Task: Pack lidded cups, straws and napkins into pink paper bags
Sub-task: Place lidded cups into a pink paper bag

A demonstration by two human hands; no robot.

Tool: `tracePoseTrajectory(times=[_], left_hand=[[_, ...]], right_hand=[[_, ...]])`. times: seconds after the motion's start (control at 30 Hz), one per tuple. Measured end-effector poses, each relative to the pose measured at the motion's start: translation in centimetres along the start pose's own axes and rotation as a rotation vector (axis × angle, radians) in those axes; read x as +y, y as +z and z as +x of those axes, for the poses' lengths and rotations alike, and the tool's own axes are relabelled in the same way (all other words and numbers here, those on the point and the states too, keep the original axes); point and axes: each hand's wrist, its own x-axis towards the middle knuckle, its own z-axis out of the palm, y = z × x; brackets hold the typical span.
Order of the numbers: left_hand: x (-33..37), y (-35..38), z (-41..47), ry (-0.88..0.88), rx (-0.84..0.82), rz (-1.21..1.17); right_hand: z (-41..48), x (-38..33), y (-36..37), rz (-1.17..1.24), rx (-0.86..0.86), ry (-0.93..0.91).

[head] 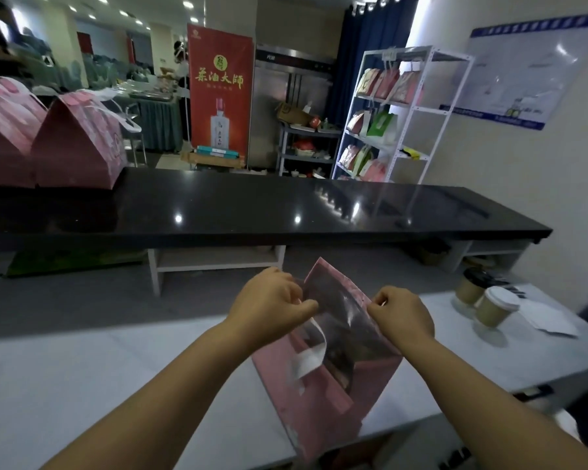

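**A:** What sits nearest?

**B:** A pink paper bag (323,398) leans on the pale white table (82,385), its mouth pulled apart. The left hand (269,301) pinches one rim and the right hand (403,317) pinches the other. Their fingertips are tucked behind the paper. The bag's inside is dark, so its contents cannot be made out.

**A:** And beyond?

**B:** To the right, a tan paper cup with a white lid (496,308) and a tan paper cup with a black lid (472,287) stand just beside blurred white paper sheets (550,320). Farther back, a glossy black counter (252,205) carries closed pink gabled bags (78,140), cut off at the left edge.
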Motion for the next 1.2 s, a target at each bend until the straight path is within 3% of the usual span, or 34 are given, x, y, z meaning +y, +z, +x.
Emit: tracePoseTrajectory(times=[0.13, 0.33, 0.53, 0.67, 1.0, 1.2], left_hand=[[1.6, 1.6, 1.7, -0.141, -0.122, -0.317], [4.6, 5.3, 4.6, -0.088, -0.494, -0.019], [10.9, 11.1, 8.7, -0.261, -0.227, 0.153], [14.6, 14.8, 11.4, -0.31, -0.175, 0.235], [19.2, 20.8, 16.4, -0.375, -0.094, 0.056], [19.8, 23.9, 19.2, -0.421, 0.035, -0.229]], right_hand=[[0.6, 3.0, -1.7, 0.013, 0.05, 0.042], [3.4, 8.0, -3.9, 0.072, 0.064, 0.093], [7.1, 13.7, -5.8, 0.136, 0.052, 0.073], [9.4, 18.1, -7.2, 0.174, 0.057, 0.039], [14.8, 27.8, -8.5, 0.21, 0.011, 0.037], [18.7, 31.1, -8.1, 0.261, 0.008, 0.036]])
